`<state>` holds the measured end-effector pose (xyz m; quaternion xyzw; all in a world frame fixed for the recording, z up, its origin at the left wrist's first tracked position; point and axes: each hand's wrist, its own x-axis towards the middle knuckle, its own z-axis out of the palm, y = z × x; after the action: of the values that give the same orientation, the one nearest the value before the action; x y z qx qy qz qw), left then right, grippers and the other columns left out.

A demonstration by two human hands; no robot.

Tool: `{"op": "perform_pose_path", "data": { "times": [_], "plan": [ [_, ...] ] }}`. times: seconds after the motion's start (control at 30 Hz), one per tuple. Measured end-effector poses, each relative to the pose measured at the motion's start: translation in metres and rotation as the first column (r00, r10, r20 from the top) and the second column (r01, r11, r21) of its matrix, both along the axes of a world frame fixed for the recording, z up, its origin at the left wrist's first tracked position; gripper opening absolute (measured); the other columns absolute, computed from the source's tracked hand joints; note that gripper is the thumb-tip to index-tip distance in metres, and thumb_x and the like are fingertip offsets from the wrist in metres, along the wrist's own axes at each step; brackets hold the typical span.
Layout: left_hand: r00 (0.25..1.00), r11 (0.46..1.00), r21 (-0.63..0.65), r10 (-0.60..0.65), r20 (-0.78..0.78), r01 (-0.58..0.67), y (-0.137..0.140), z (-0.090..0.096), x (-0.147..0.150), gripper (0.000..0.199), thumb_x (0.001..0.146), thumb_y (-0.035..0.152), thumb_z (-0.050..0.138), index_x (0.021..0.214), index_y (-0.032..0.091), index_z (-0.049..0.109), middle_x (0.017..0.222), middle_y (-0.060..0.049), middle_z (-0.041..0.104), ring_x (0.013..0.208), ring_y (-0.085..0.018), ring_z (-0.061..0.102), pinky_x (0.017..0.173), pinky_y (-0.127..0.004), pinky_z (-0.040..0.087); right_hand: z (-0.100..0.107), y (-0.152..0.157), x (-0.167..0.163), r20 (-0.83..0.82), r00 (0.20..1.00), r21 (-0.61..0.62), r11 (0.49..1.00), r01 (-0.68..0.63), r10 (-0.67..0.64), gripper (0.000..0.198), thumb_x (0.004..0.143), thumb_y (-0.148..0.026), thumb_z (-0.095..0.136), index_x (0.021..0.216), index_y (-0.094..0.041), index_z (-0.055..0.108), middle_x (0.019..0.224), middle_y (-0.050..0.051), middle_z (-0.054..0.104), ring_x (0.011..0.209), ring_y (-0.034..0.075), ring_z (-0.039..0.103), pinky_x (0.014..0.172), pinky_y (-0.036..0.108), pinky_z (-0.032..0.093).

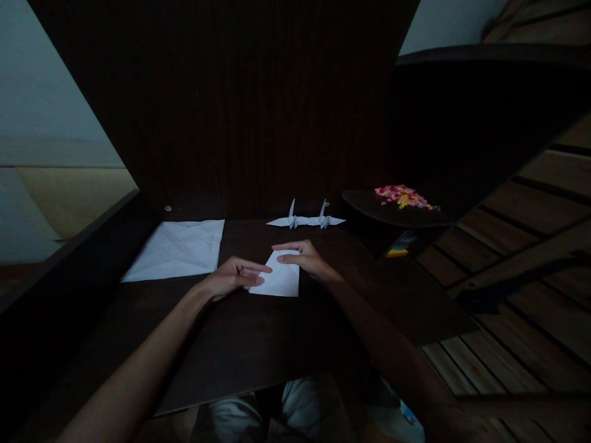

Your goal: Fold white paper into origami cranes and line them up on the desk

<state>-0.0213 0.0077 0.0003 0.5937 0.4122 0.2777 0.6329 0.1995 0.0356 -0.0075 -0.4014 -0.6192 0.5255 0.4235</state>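
Between my two hands is a folded white sheet of paper (285, 278), held just over the dark desk top. My left hand (234, 275) pinches its left edge, thumb on the near face. At the upper edge my right hand (308, 258) grips the paper, thumb on top and fingers behind. Behind them, two white origami cranes (306, 220) stand side by side with their wings nearly touching. To the left lies a stack of white paper sheets (178, 246) with crease lines.
The dark wooden desk (221, 357) has an upright back panel (258, 111) and a raised left side board (69, 246). Small pink and yellow pieces (404, 196) lie heaped on a rounded shelf (369, 206) at right. A rainbow-coloured item (398, 251) sits below it.
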Motion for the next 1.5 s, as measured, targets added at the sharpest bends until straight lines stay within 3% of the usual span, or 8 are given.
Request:
{"op": "perform_pose_path", "data": {
  "times": [0.2,0.3,0.43,0.57,0.8,1.0,1.33,1.5],
  "plan": [
    [0.989,0.988,-0.081,-0.125,0.073,0.131,-0.002,0.002,-0.002,0.049,0.058,0.017,0.079,0.106,0.016,0.071,0.084,-0.008,0.074,0.067,-0.016,0.064,0.059,-0.025,0.048,0.002,0.000,0.002,0.030,0.998,-0.049,0.998,-0.049,0.050,0.032,0.057,-0.026,0.078,0.088,-0.018,0.075,0.094,0.007,0.074,0.087,0.022,0.067,0.081,0.036,0.050],
    [0.984,0.981,-0.123,-0.137,0.116,0.151,-0.001,0.001,-0.003,0.056,0.058,0.015,0.079,0.113,0.016,0.067,0.098,-0.011,0.073,0.078,-0.018,0.067,0.068,-0.028,0.051,0.002,0.000,0.001,-0.044,0.998,-0.043,0.998,-0.050,0.048,0.039,0.059,-0.025,0.078,0.097,-0.020,0.073,0.098,0.006,0.073,0.087,0.021,0.066,0.079,0.034,0.050],
    [0.979,0.993,-0.111,0.052,0.196,-0.030,0.002,0.000,-0.001,0.060,0.057,0.015,0.081,0.115,0.016,0.065,0.104,-0.012,0.072,0.088,-0.020,0.068,0.080,-0.031,0.051,0.004,-0.003,0.002,-0.240,0.971,-0.079,0.996,-0.043,0.023,0.054,0.071,-0.028,0.069,0.124,-0.026,0.058,0.094,0.002,0.072,0.086,0.018,0.065,0.078,0.032,0.050],
    [0.916,0.957,-0.089,0.290,0.277,-0.276,0.007,-0.004,0.003,0.053,0.059,0.021,0.081,0.111,0.016,0.068,0.103,-0.010,0.072,0.096,-0.021,0.066,0.088,-0.031,0.049,0.005,-0.004,0.004,-0.317,0.944,-0.074,0.990,-0.124,0.095,0.059,0.074,-0.022,0.059,0.132,-0.028,0.049,0.108,0.003,0.069,0.096,0.020,0.064,0.083,0.035,0.049],
    [0.853,0.915,-0.128,0.404,0.331,-0.383,0.009,-0.006,0.005,0.052,0.059,0.022,0.082,0.108,0.014,0.069,0.093,-0.008,0.074,0.090,-0.019,0.067,0.090,-0.032,0.047,-0.008,0.004,0.002,-0.309,0.936,-0.025,0.982,-0.185,0.168,0.059,0.056,-0.009,0.058,0.113,-0.023,0.064,0.112,0.005,0.068,0.102,0.023,0.063,0.089,0.037,0.048],
    [0.849,0.910,-0.104,0.413,0.331,-0.402,0.007,-0.006,0.006,0.052,0.057,0.019,0.082,0.107,0.014,0.069,0.100,-0.010,0.073,0.090,-0.020,0.066,0.087,-0.031,0.048,-0.010,0.004,0.001,-0.186,0.972,0.000,0.989,-0.145,0.143,0.041,0.059,-0.016,0.072,0.100,-0.021,0.072,0.104,0.005,0.071,0.099,0.021,0.064,0.096,0.037,0.044],
    [0.909,0.958,-0.096,0.285,0.305,-0.269,0.004,-0.004,0.007,0.051,0.055,0.013,0.077,0.105,0.017,0.070,0.103,-0.008,0.072,0.097,-0.022,0.065,0.087,-0.033,0.048,-0.006,-0.001,0.005,-0.169,0.974,0.045,0.988,-0.147,0.153,0.025,0.061,-0.019,0.072,0.086,-0.020,0.075,0.090,0.003,0.071,0.083,0.018,0.063,0.078,0.029,0.046],
    [0.930,0.965,-0.021,0.258,0.261,-0.261,0.003,-0.004,0.007,0.054,0.056,0.016,0.078,0.109,0.016,0.069,0.103,-0.010,0.072,0.091,-0.024,0.066,0.087,-0.039,0.047,-0.005,-0.001,0.004,-0.128,0.983,0.128,0.985,-0.118,0.134,0.018,0.070,-0.026,0.071,0.086,-0.021,0.074,0.092,0.002,0.070,0.090,0.018,0.062,0.083,0.030,0.045]
  ]
}}
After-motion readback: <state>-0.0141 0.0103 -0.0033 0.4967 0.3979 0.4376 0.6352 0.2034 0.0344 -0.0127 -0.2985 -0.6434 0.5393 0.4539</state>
